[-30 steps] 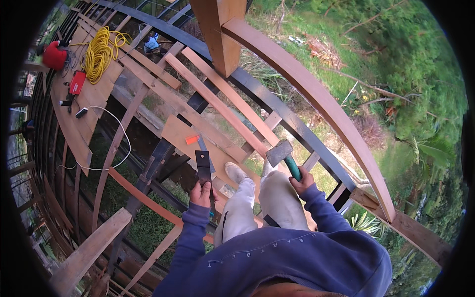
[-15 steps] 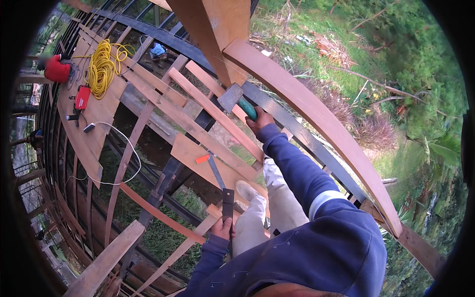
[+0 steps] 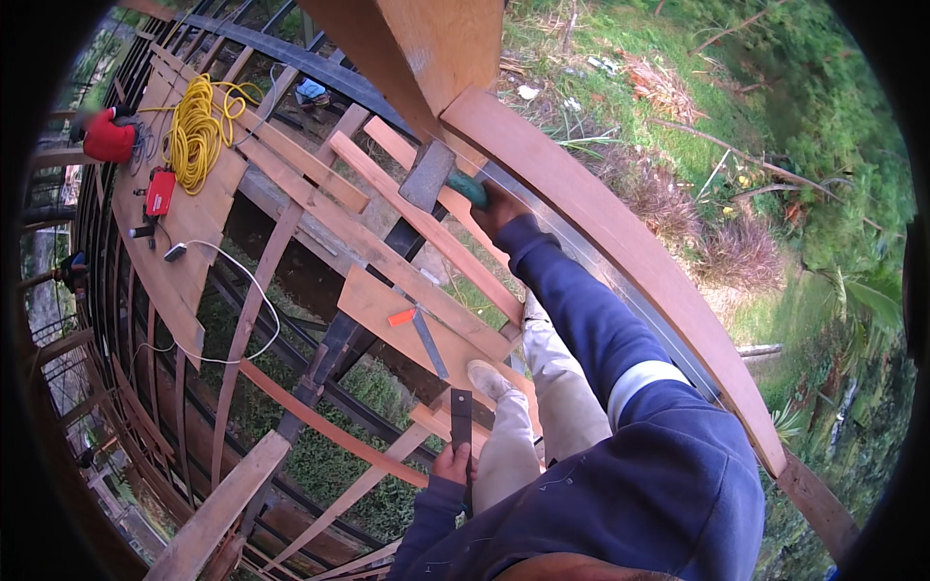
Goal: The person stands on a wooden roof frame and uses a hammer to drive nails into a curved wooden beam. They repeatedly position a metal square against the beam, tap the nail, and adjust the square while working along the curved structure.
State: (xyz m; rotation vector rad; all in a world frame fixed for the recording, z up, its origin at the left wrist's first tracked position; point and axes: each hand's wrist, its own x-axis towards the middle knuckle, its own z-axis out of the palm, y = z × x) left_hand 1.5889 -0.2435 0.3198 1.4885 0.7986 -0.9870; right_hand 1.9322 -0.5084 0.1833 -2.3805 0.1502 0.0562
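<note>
My right hand [image 3: 499,208] is closed round the green handle of a club hammer [image 3: 428,177], its heavy grey head turned to the left. The hammer is near the foot of a thick timber post [image 3: 426,58] and the end of a curved wooden beam [image 3: 581,223]. Lower down, my left hand [image 3: 452,463] grips a flat dark metal bar [image 3: 461,416], which stands up past my fingers and has a small hole near its top. Just beyond that bar, a try square [image 3: 426,339] with an orange stock and grey blade lies on a wide board [image 3: 373,310].
Loose planks [image 3: 426,228] lie across dark steel joists [image 3: 334,353], with open gaps showing ground below. A coiled yellow cable [image 3: 199,136] and a red machine [image 3: 160,192] sit on boards at the far left. Another person in red [image 3: 108,137] is at the left edge.
My right hand and the hammer have shifted slightly left and the hammer head has turned. My left hand with the metal bar has moved a little right and down in view.
</note>
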